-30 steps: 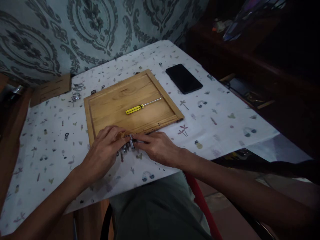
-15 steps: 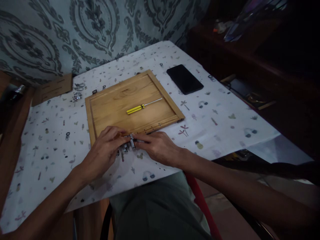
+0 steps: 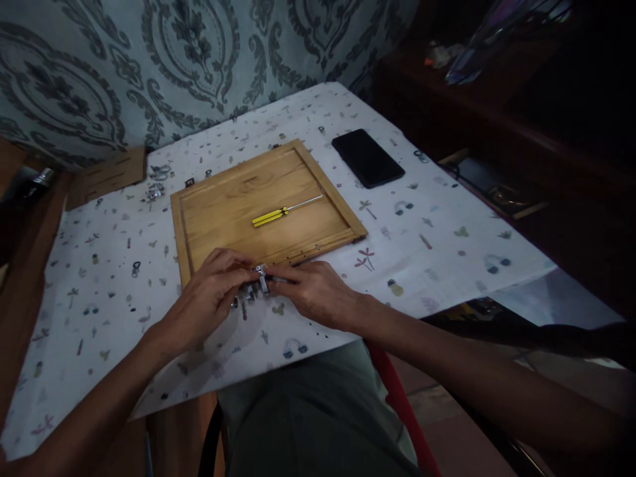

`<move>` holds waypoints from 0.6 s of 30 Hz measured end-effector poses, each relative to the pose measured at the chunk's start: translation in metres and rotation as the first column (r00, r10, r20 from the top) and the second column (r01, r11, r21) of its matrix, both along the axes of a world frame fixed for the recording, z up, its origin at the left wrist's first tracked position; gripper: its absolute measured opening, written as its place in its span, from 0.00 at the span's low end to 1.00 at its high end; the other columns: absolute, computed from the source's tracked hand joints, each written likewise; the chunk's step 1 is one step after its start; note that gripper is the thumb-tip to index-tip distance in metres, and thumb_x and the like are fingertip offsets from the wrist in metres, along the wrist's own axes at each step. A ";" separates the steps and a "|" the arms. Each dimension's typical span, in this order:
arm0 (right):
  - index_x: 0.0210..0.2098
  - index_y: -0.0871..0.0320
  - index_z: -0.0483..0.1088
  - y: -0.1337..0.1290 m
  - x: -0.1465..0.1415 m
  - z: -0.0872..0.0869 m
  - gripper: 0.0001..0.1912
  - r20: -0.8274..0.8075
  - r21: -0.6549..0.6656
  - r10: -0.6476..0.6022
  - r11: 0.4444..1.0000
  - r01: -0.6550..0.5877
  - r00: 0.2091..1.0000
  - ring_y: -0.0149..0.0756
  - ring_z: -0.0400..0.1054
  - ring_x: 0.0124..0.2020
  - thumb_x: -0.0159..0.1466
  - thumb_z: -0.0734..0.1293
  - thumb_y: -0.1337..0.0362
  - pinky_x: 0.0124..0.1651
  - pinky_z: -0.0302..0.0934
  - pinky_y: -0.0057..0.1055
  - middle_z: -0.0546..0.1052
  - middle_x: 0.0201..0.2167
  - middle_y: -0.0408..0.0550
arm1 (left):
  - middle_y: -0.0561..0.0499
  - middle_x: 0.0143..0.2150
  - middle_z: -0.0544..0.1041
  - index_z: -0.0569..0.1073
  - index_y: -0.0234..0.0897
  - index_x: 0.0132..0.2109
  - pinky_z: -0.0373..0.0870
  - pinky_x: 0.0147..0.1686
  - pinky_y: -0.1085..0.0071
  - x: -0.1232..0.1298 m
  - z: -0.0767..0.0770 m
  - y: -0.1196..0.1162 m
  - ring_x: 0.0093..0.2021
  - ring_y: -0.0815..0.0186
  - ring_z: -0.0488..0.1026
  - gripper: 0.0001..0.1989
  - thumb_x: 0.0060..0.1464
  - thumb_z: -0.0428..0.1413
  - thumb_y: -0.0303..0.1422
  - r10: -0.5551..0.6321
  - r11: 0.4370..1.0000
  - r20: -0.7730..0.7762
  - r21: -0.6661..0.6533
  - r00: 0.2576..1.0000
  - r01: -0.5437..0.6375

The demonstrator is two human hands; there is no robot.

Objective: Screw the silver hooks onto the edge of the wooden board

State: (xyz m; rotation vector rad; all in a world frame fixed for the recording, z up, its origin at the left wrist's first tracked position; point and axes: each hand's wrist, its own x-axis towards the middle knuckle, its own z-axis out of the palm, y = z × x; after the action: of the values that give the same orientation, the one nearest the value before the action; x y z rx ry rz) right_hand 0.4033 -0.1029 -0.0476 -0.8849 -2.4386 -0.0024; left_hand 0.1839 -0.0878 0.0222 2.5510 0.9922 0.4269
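A wooden cabinet door [image 3: 228, 225] lies flat, with a yellow-and-black screwdriver [image 3: 271, 217] resting on its panel. At the door's near edge, my left hand [image 3: 211, 291] and my right hand [image 3: 313, 291] meet around a small shiny metal cabinet hinge [image 3: 263, 281]. The fingers of both hands are closed on it, one hand from each side. Another metal piece [image 3: 250, 291] shows just left of the hinge, close to my left fingers. Small dark holes run along the door's near rail. My fingertips partly cover the hinge.
A black phone [image 3: 368, 158] lies right of the door on the patterned tablecloth [image 3: 417, 232]. Metal hardware [image 3: 156, 191] and a cardboard piece [image 3: 106, 177] are at the far left. A patterned wall [image 3: 199, 59] stands behind the table.
Both hands stay at the door's near edge with the hinge between them; the fingers shift only very slightly. The door and screwdriver keep their places.
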 end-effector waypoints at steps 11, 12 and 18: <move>0.42 0.56 0.74 0.000 0.000 -0.001 0.15 -0.018 0.012 0.008 1.000 -0.008 1.000 0.31 0.72 0.28 0.61 0.62 0.77 0.28 0.59 0.30 0.78 0.50 0.43 | 0.47 0.46 0.73 0.73 0.38 0.47 0.68 0.47 0.64 0.003 0.005 -0.003 0.49 0.63 0.68 0.11 0.63 0.47 0.28 0.062 0.998 0.002 0.018 0.998 -0.062; 0.42 0.56 0.74 0.000 0.000 -0.001 0.15 -0.022 0.016 0.009 1.000 -0.008 1.000 0.31 0.72 0.29 0.61 0.62 0.77 0.28 0.59 0.30 0.78 0.50 0.43 | 0.47 0.45 0.73 0.72 0.37 0.47 0.67 0.47 0.64 0.003 0.006 -0.005 0.48 0.63 0.68 0.10 0.64 0.47 0.28 0.082 0.996 -0.006 0.025 0.997 -0.082; 0.42 0.55 0.75 0.000 0.000 0.000 0.15 -0.004 0.014 -0.006 1.000 0.006 1.000 0.30 0.72 0.30 0.62 0.61 0.76 0.30 0.61 0.29 0.78 0.50 0.43 | 0.43 0.45 0.72 0.70 0.33 0.49 0.66 0.47 0.59 0.010 -0.004 -0.030 0.47 0.56 0.67 0.13 0.60 0.54 0.35 0.293 0.924 -0.043 0.269 0.955 -0.272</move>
State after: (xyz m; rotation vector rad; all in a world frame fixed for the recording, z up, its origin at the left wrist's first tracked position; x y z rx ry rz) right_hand 0.4034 -0.1032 -0.0479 -0.8848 -2.4294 -0.0192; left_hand 0.1938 -0.1181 0.0186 2.6785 1.4314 0.5683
